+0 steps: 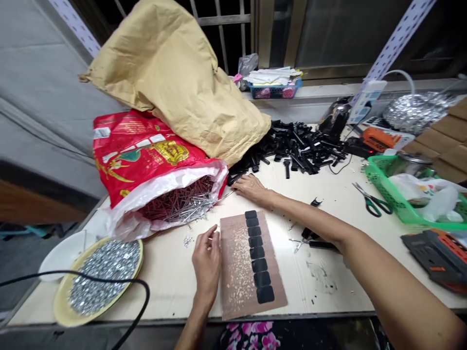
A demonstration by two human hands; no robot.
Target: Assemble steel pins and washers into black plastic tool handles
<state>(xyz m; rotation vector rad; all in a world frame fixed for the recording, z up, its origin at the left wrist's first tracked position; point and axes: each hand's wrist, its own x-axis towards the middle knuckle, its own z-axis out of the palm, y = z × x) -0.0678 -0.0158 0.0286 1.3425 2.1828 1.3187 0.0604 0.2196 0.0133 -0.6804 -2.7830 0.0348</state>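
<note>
My right hand [251,188] reaches far across the table, fingers stretched forward and lying low beside the pile of black plastic parts [297,146]. Close to its fingertips are a black part and a thin metal shaft. My left hand [206,262] rests at the left edge of a brown board [233,306], its fingers loosely bent and partly apart, with nothing visible in them. Black rounded-square pads [260,265] form a column down the board's right side; pale flecks cover the board to their left. A red bag [146,155], its mouth toward me, holds many long screws [182,199].
A yellow bowl [60,306] of small metal pieces stands at left, a black cable [142,311] crossing it. A large tan paper sack [175,73] leans behind the red bag. At right lie scissors [372,200], a green basket [379,182] and an orange-and-black tool [438,257].
</note>
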